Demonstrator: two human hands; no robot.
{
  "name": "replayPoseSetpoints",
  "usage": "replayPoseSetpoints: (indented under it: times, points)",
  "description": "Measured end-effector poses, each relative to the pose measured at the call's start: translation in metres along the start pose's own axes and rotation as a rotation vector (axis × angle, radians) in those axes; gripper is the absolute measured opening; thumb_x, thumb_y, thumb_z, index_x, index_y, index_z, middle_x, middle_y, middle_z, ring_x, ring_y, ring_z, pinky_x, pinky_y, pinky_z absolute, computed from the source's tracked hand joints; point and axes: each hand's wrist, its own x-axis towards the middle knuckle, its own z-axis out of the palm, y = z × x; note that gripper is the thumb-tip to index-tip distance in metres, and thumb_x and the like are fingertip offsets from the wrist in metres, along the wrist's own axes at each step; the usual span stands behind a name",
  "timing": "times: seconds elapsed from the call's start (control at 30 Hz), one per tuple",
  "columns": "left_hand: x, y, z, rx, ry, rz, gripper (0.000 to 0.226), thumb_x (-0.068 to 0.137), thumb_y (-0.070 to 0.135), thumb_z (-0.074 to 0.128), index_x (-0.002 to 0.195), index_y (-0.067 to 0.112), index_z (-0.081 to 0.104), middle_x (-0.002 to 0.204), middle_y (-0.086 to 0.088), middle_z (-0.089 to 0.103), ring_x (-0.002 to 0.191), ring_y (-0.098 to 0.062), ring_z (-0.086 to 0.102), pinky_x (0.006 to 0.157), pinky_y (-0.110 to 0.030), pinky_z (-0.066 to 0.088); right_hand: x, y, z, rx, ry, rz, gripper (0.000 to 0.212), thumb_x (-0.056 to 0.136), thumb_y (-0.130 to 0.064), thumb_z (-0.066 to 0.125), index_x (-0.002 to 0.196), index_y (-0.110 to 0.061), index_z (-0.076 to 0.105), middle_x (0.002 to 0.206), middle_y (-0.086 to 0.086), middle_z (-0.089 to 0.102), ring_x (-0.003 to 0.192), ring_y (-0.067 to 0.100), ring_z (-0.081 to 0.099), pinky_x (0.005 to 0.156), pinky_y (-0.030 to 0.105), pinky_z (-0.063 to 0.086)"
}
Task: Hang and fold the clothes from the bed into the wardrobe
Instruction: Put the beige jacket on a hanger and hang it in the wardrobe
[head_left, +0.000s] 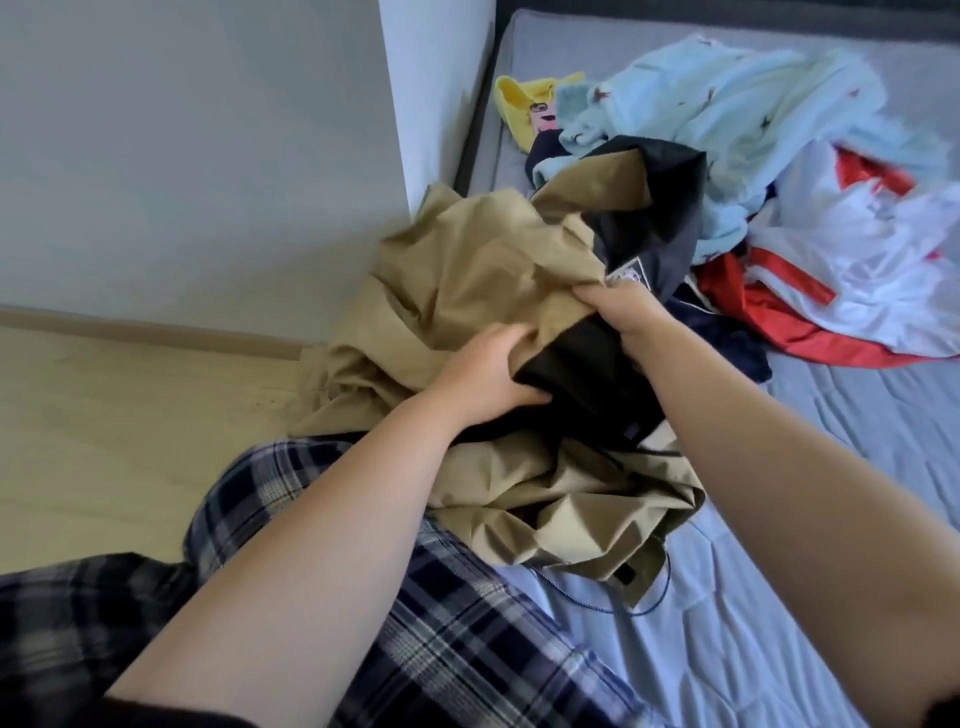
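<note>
A crumpled tan jacket (467, 270) with a black lining lies bunched over the bed's near left edge. My left hand (483, 374) grips a fold of its tan cloth and black lining. My right hand (623, 312) pinches the jacket just below a small white label. Behind it on the grey bed (857, 426) lies a pile: a light blue garment (727, 104), a white and red garment (841, 260), a yellow piece (519, 104) and dark navy cloth (727, 343). The wardrobe is not in view.
A white wall (208, 130) with a pale skirting board stands to the left, above a light wooden floor (130, 426). My legs in dark checked trousers (441, 623) press against the bed's edge. A thin dark drawstring trails from the jacket's hem onto the mattress.
</note>
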Motion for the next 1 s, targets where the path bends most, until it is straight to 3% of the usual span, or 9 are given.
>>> replayPoseSetpoints:
  times: [0.1,0.23,0.3,0.5,0.6,0.7,0.8,0.93,1.0]
  points:
    - [0.006,-0.012,-0.016,-0.114,0.173,-0.107,0.022,0.074,0.026,0.076,0.09,0.03,0.062,0.088,0.014,0.063,0.089,-0.01,0.058,0.074,-0.018,0.042,-0.007,-0.031,0.014,0.122,-0.257,-0.088,0.032,0.098,-0.02,0.05,0.122,0.002,0.055,0.116,0.012,0.062,0.106,0.02,0.06,0.089,0.027,0.051]
    - [0.01,-0.023,-0.016,-0.14,0.233,-0.172,0.027,0.081,0.018,0.07,0.06,0.029,0.056,0.063,0.015,0.056,0.065,-0.004,0.052,0.054,-0.006,0.035,-0.008,-0.039,0.008,-0.779,-0.253,-0.309,0.052,0.084,-0.055,0.061,0.114,-0.014,0.051,0.109,-0.008,0.06,0.097,0.006,0.057,0.082,0.022,0.045]
    - [0.015,-0.027,-0.014,-0.182,0.333,-0.249,0.028,0.083,0.016,0.067,0.061,0.026,0.054,0.061,0.013,0.054,0.061,-0.002,0.048,0.053,-0.016,0.033,-0.006,-0.028,-0.003,-1.066,-0.118,-0.345,0.085,0.074,-0.067,0.063,0.133,-0.009,0.042,0.134,0.003,0.05,0.122,0.021,0.048,0.099,0.034,0.04]
    - [0.021,-0.039,-0.03,-0.802,0.639,-0.697,0.016,0.084,0.01,0.058,0.072,0.021,0.061,0.083,-0.008,0.065,0.086,-0.031,0.063,0.073,-0.036,0.052,-0.027,0.007,-0.031,-0.694,-0.491,0.092,0.12,0.045,-0.075,0.071,0.146,-0.029,0.027,0.142,-0.008,0.041,0.118,0.013,0.047,0.083,0.028,0.049]
    - [0.022,-0.034,-0.034,-1.069,0.548,-0.733,0.014,0.087,0.01,0.059,0.077,0.018,0.064,0.085,-0.007,0.065,0.089,-0.028,0.065,0.079,-0.038,0.055,-0.034,0.016,-0.012,-0.873,-0.438,-0.079,0.102,0.059,-0.054,0.081,0.143,-0.023,0.032,0.128,-0.008,0.047,0.115,0.014,0.051,0.094,0.032,0.047]
    - [0.018,-0.023,-0.044,-1.227,0.435,-0.637,0.014,0.09,0.009,0.055,0.085,0.014,0.067,0.073,-0.004,0.071,0.065,-0.017,0.07,0.054,-0.026,0.055,-0.03,0.016,0.01,-1.032,-0.271,-0.328,0.029,0.076,-0.023,0.073,0.097,-0.007,0.06,0.097,0.006,0.064,0.09,0.024,0.061,0.074,0.034,0.05]
    - [0.013,-0.017,-0.049,-1.046,0.506,-0.476,0.018,0.092,0.015,0.054,0.107,0.019,0.063,0.095,0.002,0.068,0.089,-0.012,0.067,0.074,-0.02,0.054,-0.018,0.007,0.013,-0.692,-0.039,-0.28,0.01,0.081,0.002,0.054,0.072,0.002,0.059,0.075,0.013,0.057,0.069,0.021,0.054,0.057,0.028,0.04]
    - [-0.005,0.004,-0.045,-0.482,0.706,-0.025,0.034,0.087,0.041,0.055,0.118,0.029,0.055,0.118,0.012,0.052,0.111,0.0,0.049,0.086,-0.001,0.035,0.005,-0.029,0.019,0.279,0.066,0.136,0.024,0.098,-0.007,0.044,0.113,0.003,0.059,0.097,0.013,0.059,0.098,0.024,0.055,0.087,0.036,0.048]
    - [-0.011,0.011,-0.04,-0.325,0.691,0.117,0.045,0.082,0.05,0.056,0.12,0.025,0.053,0.118,0.012,0.047,0.114,-0.001,0.043,0.092,-0.002,0.031,0.011,-0.046,0.021,0.409,0.034,0.194,0.035,0.103,-0.015,0.034,0.132,-0.002,0.048,0.096,0.009,0.057,0.103,0.023,0.051,0.102,0.037,0.042]
